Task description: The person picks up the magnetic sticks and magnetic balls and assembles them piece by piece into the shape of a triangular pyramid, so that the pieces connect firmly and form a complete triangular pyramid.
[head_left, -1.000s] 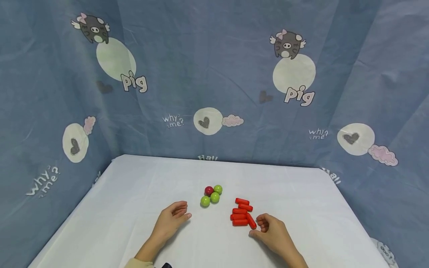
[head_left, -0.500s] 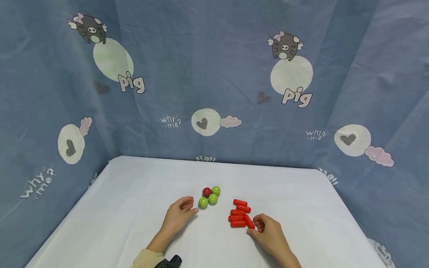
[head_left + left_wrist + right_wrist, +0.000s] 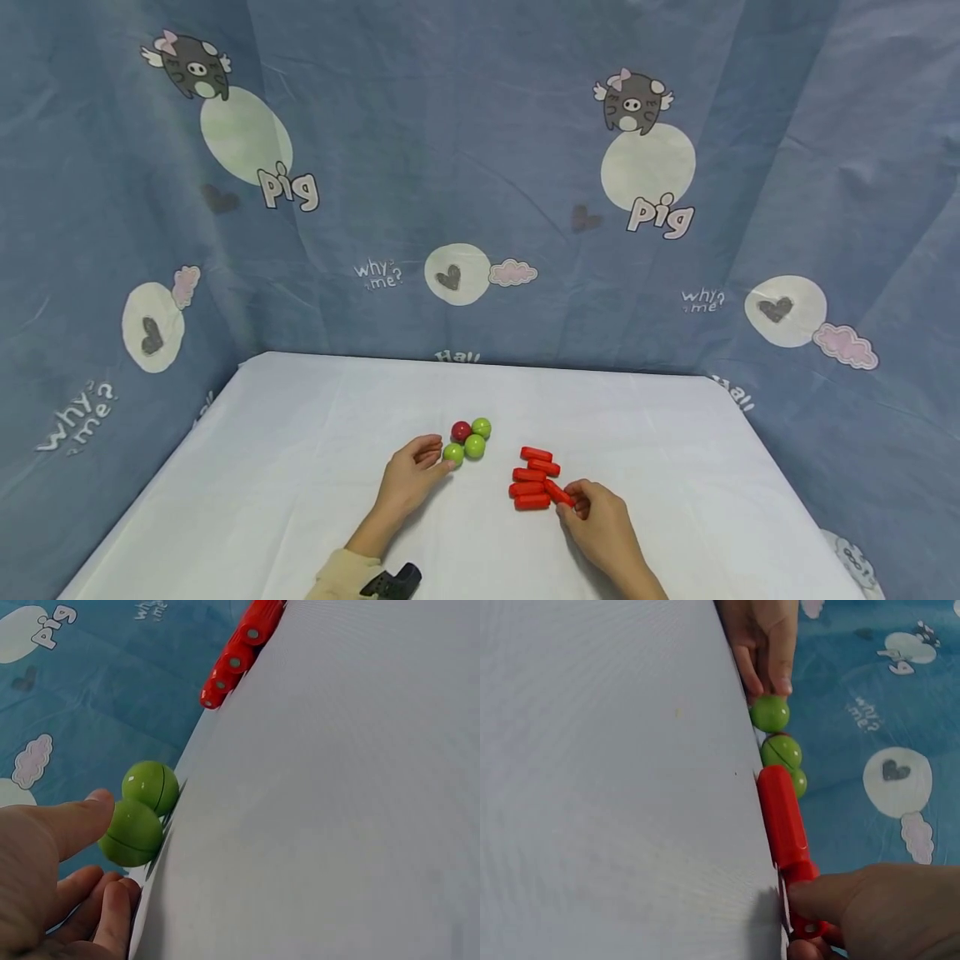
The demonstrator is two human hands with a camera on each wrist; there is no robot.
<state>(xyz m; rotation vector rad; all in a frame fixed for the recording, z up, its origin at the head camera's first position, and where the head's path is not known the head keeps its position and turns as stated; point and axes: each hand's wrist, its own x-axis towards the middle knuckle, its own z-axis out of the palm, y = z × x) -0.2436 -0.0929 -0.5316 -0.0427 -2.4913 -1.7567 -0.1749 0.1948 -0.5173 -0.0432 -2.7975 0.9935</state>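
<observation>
White tabletop (image 3: 300, 467) bears green balls (image 3: 475, 447) and red sticks (image 3: 532, 502).

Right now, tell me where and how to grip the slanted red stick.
Best pinched, I'd judge, across the near right end of the slanted red stick, coming from the right: that end juts clear of the other red sticks, which crowd its far end. The right hand holds it there.

Left fingers (image 3: 114, 915) apart from thumb (image 3: 82, 821), right fingers (image 3: 588, 487) in a pinch.
</observation>
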